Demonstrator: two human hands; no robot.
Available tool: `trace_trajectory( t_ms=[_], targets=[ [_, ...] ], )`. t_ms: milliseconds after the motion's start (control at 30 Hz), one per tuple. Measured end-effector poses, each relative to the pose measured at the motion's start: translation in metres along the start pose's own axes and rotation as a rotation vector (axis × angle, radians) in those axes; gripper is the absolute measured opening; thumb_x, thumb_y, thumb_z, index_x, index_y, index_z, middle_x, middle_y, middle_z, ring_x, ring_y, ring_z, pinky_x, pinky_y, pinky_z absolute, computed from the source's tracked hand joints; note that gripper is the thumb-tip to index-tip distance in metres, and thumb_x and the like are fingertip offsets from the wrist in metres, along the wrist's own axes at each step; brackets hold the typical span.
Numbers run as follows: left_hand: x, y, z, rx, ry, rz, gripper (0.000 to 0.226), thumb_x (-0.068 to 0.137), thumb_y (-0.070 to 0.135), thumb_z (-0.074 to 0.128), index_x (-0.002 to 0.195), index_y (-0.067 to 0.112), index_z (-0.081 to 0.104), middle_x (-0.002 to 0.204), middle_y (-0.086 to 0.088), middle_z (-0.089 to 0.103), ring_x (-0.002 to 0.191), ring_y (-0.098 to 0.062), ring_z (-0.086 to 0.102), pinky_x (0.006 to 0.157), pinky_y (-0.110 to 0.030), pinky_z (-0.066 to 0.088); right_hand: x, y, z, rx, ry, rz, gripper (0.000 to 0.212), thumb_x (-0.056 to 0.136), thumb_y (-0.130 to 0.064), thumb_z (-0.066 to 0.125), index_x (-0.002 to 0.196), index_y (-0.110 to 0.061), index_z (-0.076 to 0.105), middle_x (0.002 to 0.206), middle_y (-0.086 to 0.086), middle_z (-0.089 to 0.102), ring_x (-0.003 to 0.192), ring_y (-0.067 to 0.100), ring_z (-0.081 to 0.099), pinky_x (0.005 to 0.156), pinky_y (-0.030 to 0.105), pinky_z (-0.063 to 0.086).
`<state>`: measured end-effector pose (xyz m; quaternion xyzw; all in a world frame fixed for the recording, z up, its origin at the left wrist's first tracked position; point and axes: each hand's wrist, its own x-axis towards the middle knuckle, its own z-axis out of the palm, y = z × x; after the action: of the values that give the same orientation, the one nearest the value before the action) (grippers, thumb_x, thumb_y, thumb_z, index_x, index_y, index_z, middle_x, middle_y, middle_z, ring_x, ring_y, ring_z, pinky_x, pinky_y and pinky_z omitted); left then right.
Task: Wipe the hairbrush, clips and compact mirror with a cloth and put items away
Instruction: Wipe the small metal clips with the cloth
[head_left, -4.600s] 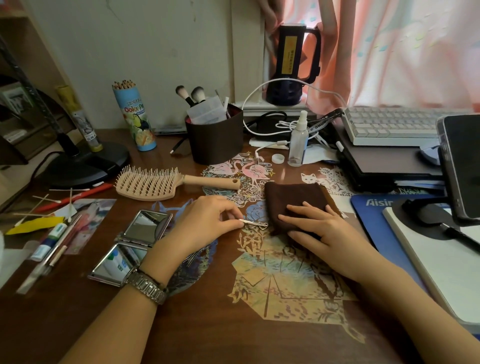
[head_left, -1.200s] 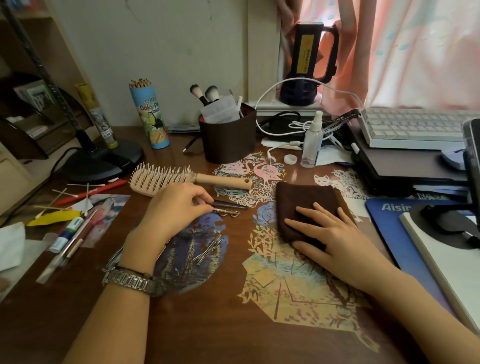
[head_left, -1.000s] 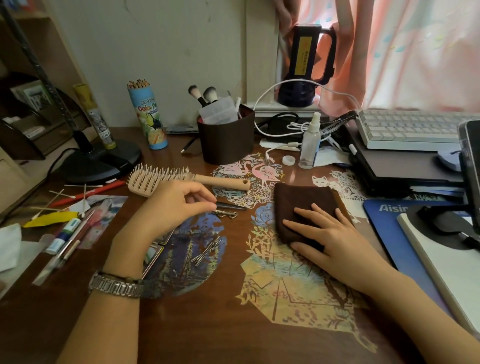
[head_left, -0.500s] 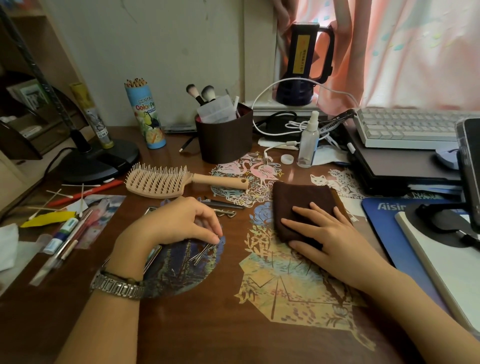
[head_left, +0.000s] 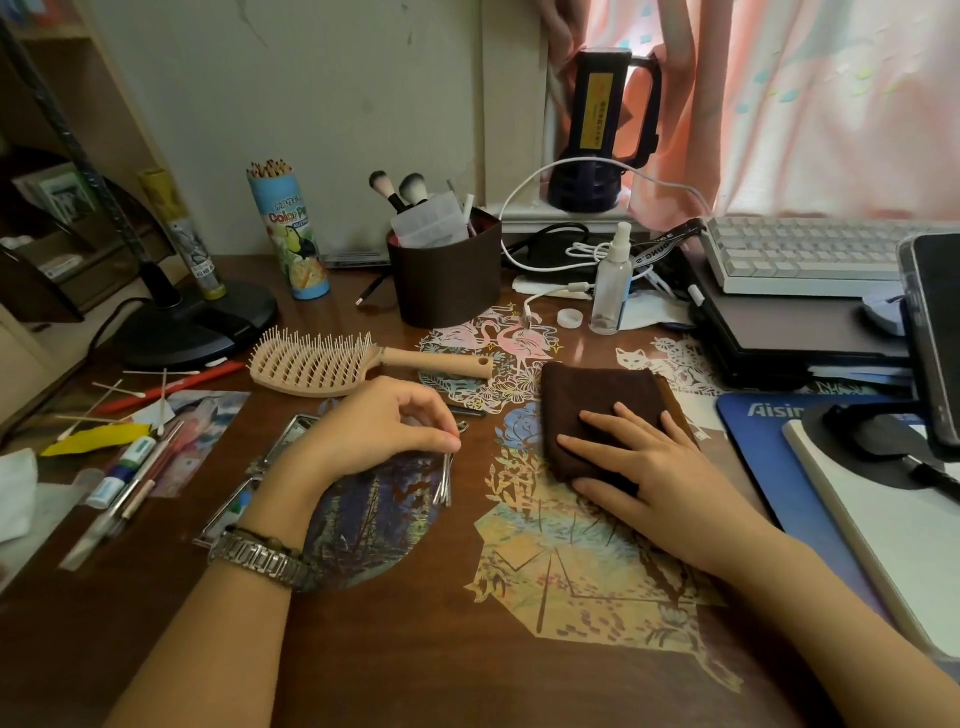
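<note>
Clips (head_left: 444, 480), a small bundle of thin metal ones, lie directly below the left hand (head_left: 382, 428), their long axis running toward the onlooker's side. The fingertips (head_left: 453, 442) are drawn together at the bundle's far end; whether they actually pinch it cannot be told. The left hand is plainly nearer; the cloth (head_left: 597, 410) lies to the right of those fingers, well apart, under the flat, spread right hand (head_left: 644, 467). Two more clips (head_left: 467, 415) rest just beyond the fingertips. The hairbrush (head_left: 322, 364) lies farther beyond, handle pointing right. The compact mirror (head_left: 291, 431) shows partly behind the left wrist. The wooden desk (head_left: 415, 649) carries paper cut-outs; clutter crowds both sides.
</note>
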<state>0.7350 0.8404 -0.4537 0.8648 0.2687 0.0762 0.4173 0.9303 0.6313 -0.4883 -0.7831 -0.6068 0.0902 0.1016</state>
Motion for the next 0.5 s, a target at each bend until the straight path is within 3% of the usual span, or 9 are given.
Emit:
trace_trajectory(
  t_ms=[200, 500],
  targets=[
    [0.008, 0.002, 0.018, 0.001, 0.172, 0.075, 0.009, 0.069, 0.028, 0.081, 0.073, 0.026, 0.073, 0.075, 0.002, 0.071, 0.074, -0.012, 0.065, 0.066, -0.018, 0.051, 0.001, 0.001, 0.0, 0.001, 0.005, -0.006, 0.05, 0.088, -0.061, 0.029, 0.138, -0.054, 0.024, 0.154, -0.019, 0.015, 0.145, 0.013, 0.002, 0.118, 0.049, 0.002],
    [0.013, 0.003, 0.036, 0.129, 0.175, 0.176, 0.015, 0.066, 0.034, 0.082, 0.073, 0.025, 0.074, 0.07, 0.009, 0.07, 0.071, -0.004, 0.064, 0.066, -0.017, 0.051, 0.0, 0.001, 0.001, 0.013, 0.012, -0.009, 0.051, 0.087, -0.062, 0.029, 0.137, -0.054, 0.025, 0.154, -0.019, 0.016, 0.145, 0.013, 0.002, 0.118, 0.049, 0.001]
  ],
)
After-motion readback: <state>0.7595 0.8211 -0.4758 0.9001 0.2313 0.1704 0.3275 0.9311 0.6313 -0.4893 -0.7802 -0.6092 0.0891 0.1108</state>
